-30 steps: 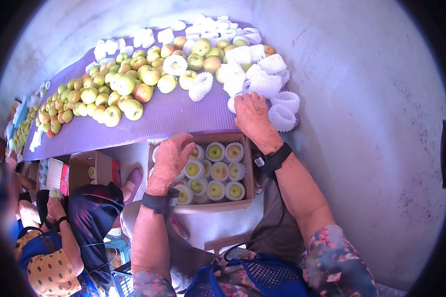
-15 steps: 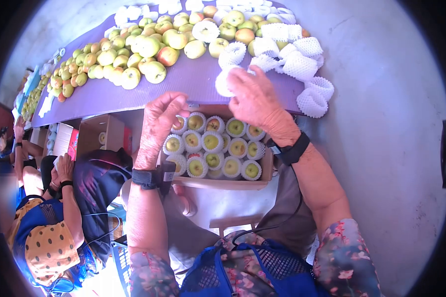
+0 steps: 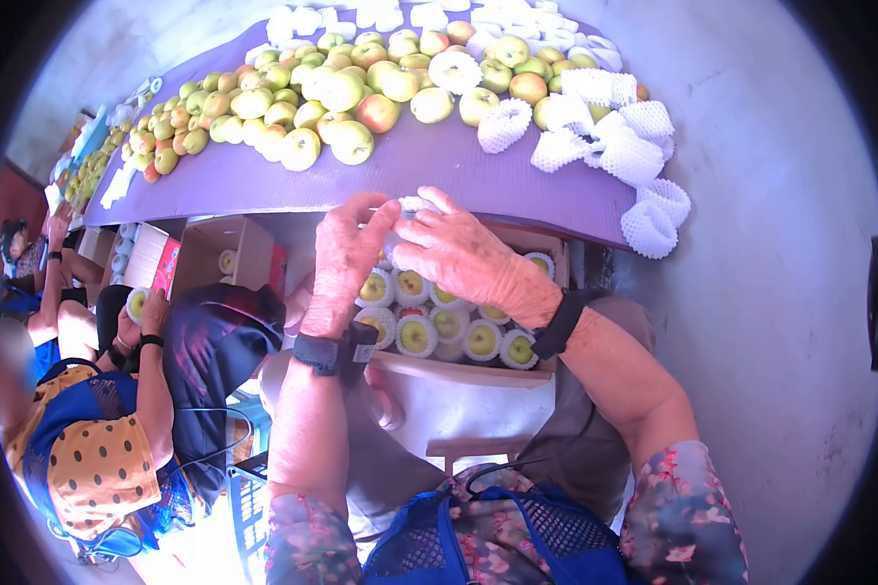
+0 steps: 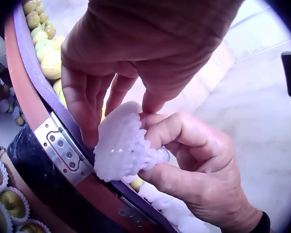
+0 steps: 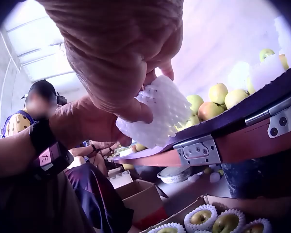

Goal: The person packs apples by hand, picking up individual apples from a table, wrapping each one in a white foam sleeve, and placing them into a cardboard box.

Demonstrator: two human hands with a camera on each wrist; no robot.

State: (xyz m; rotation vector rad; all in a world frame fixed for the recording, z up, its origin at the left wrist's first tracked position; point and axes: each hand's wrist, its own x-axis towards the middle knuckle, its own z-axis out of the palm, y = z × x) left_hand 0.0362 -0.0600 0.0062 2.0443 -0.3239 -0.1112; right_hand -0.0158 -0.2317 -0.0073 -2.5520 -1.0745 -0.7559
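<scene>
Here, the left hand [image 3: 346, 258] and right hand [image 3: 458, 255] are together, both pinching one white foam net [image 4: 123, 148] just over the box [image 3: 458, 369] of wrapped apples [image 3: 417, 337], by the purple table [image 3: 380, 175]. Pull too hard and the soft net might rip, or slip down. The wrist tag [image 5: 46, 158] has red marks, too blurry to read.

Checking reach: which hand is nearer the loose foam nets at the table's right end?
Right. The right hand sits left of the loose nets; the left hand lies farther left, beyond it. Both pinch one net.
</scene>
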